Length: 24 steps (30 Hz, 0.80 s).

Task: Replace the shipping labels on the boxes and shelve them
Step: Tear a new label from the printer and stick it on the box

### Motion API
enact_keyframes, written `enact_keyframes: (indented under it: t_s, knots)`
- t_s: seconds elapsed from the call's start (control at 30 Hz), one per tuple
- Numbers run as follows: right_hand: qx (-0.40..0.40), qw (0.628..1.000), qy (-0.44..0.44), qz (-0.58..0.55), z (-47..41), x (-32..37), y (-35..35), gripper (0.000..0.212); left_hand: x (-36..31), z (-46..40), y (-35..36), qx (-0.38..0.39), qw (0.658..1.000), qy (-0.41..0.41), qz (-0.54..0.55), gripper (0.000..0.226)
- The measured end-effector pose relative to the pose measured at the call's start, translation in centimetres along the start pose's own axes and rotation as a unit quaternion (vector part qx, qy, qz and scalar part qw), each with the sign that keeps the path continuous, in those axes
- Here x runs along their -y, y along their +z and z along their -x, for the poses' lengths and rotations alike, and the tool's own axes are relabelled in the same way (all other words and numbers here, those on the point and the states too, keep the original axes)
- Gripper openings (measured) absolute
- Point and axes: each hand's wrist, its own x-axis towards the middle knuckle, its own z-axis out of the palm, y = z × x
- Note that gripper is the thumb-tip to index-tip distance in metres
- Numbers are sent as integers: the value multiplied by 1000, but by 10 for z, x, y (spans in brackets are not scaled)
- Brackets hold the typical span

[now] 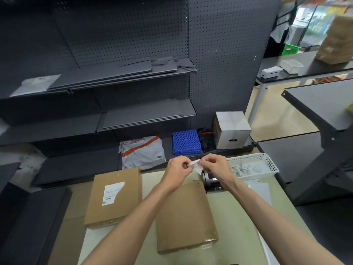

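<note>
Both grips pinch one small label (195,165): left hand (176,172) at its 9 o'clock end, right hand (215,165) at 3 o'clock, above the bare brown box (184,219) on the table (238,222).

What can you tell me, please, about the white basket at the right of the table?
The white basket is a shallow, rectangular tray that looks like plastic, its walls a lattice of small openings under a solid rim. It sits flat at the table's far right corner, skewed to the edge, just beyond the right hand. Crumpled white scraps of paper lie inside. Neither hand touches it.
</note>
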Motion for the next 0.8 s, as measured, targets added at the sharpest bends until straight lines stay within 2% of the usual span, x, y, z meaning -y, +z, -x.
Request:
enact_keyframes:
  t_s: [0.2,0.33,0.4,0.47,0.53,0.63,0.8]
  knots:
    - [-42,998,38,1,12,-1,10,14,-1,8,11,22,999,5,50,12]
    - [-65,997,42,5,21,-10,6,17,7,8,18,85,994,-5,74,37]
    - [-61,997,45,-10,26,-13,6,18,11,6,18,81,992,-5,93,31]
    - [-48,996,51,-52,32,-11,7,22,10,4,14,59,989,-24,136,16]
    - [-44,993,66,-90,34,-10,8,29,10,2,11,46,982,-40,179,12]
    - [-37,994,59,-89,33,-15,7,30,9,0,11,65,967,-59,239,32]
    - [-46,990,63,-114,23,-14,4,12,10,-10,12,83,958,-74,263,56]
